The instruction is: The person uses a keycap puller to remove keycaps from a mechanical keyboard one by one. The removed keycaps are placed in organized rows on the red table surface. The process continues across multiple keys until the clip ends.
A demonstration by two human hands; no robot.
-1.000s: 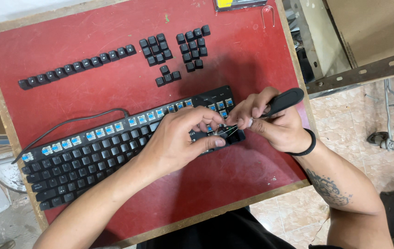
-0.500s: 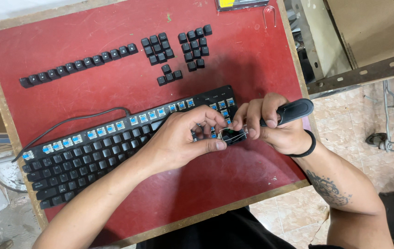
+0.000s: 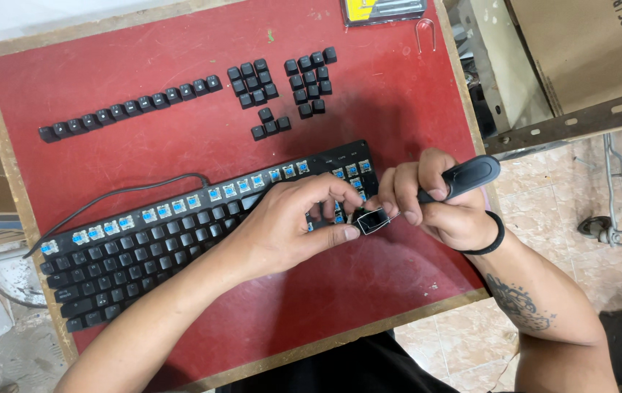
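I see keycap point(image 3: 373, 220) over keyboard point(image 3: 180, 233) right end, pinched by left hand point(image 3: 282, 225) grip; right hand point(image 3: 442, 207) fist wraps puller point(image 3: 464, 178). I judge cap light, stiff, slick plastic; hold by side walls.

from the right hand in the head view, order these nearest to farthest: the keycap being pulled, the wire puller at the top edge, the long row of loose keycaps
1. The keycap, at the fingertips of the right hand, over the keyboard's right end.
2. The wire puller, up at the board's top right.
3. The long row of loose keycaps, far across at upper left.
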